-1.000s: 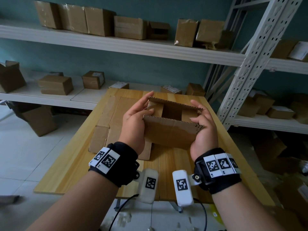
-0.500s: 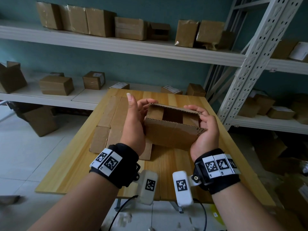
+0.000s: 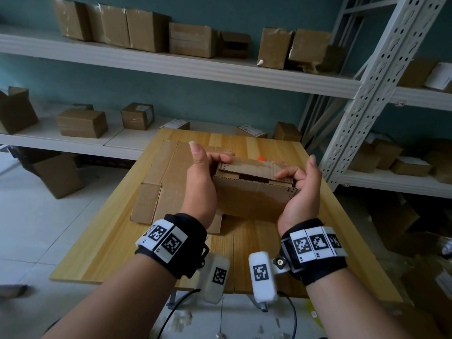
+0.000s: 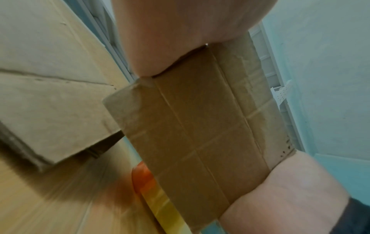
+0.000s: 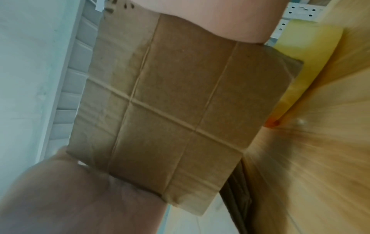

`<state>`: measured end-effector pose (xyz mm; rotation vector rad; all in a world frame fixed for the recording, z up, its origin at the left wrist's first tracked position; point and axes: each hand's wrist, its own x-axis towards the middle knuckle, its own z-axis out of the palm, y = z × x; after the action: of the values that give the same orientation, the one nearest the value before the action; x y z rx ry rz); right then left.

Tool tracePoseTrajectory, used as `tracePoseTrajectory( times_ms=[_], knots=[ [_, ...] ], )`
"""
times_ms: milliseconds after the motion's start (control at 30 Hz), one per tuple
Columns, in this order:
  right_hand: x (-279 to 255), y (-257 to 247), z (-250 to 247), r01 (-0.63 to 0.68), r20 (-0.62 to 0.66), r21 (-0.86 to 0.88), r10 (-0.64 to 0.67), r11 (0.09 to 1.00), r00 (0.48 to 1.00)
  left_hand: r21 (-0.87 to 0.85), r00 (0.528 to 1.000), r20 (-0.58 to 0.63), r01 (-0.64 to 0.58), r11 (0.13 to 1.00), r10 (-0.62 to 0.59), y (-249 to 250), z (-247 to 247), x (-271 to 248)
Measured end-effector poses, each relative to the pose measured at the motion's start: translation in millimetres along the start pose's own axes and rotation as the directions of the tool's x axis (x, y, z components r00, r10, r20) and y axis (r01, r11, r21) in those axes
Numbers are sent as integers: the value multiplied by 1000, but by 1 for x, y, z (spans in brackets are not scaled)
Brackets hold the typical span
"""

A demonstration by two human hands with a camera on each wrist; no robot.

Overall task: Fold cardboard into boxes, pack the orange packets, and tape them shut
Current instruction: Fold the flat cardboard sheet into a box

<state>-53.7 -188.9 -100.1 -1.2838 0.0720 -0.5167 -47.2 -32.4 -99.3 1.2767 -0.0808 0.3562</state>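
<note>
I hold a small brown cardboard box [image 3: 247, 196] above the wooden table [image 3: 102, 250], one hand at each end. My left hand [image 3: 203, 172] grips its left end, fingers curled over the far top flap, thumb pointing up. My right hand [image 3: 299, 187] cups the right end, its fingers pressing a flap down over the opening; a dark gap still shows between the flaps. Both wrist views show the box's creased underside [image 4: 200, 134] [image 5: 170, 102]. An orange packet [image 3: 261, 158] peeks out behind the box on the table, also seen as an orange-yellow blur [image 4: 148, 182] [image 5: 272, 123].
Flat, unfolded cardboard sheets [image 3: 161, 184] lie on the table's left half, under my left hand. White shelves [image 3: 195, 67] with several cardboard boxes run along the back wall and right side. A perforated white shelf post [image 3: 371, 86] stands just right of the table.
The box's top was wide open a second ago. My fingers have since folded the flaps inward over the opening, and the box has tilted so its top is nearly covered.
</note>
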Motion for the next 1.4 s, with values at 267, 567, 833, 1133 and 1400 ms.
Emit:
tracePoseTrajectory(
  times_ms=[267,567,833,1133,1400],
  knots=[
    [-4,-8,3,18,-42,7,-18,1000,999,102,982,120,-156,982,144,2,-4,-5],
    [-11,-15,7,19,-4,-87,-19,996,1000,114,988,39,-156,981,152,-6,-3,2],
    [-8,-9,6,-4,153,-83,17,997,988,159,993,-7,-113,981,115,-3,-8,6],
    [-3,-3,0,-19,164,-60,29,998,986,199,998,-10,-64,978,67,0,-8,5],
    [-2,-6,-2,11,134,-40,-6,999,991,298,991,75,-128,946,110,6,-5,-6]
  ],
)
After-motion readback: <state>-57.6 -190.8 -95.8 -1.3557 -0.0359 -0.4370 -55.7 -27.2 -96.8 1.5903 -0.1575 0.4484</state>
